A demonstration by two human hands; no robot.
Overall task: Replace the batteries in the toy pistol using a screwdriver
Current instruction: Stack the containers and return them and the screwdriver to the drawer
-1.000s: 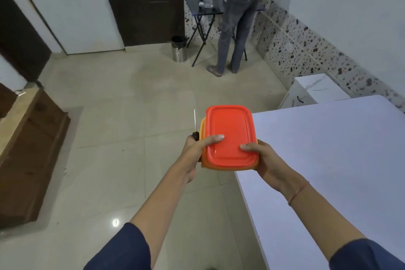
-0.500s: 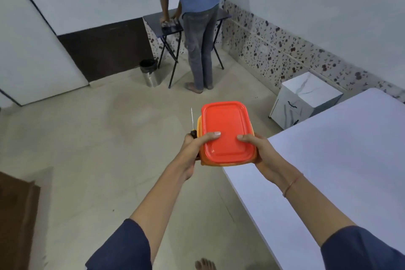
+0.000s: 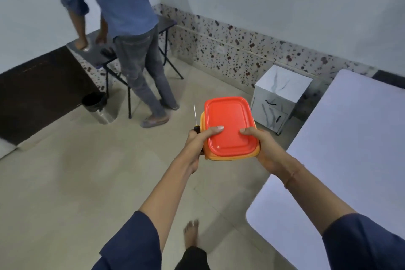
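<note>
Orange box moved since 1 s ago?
Yes: the orange box was carried forward along the white table, closer to the marbled cabinet.

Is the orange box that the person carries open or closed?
Closed. The red lid lies flat over the orange box, covering its top; the left hand and right hand grip both.

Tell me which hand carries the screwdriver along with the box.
The left hand: besides holding the orange box, it grips the screwdriver, whose thin shaft points forward beside the box. The right hand holds only the box.
</note>
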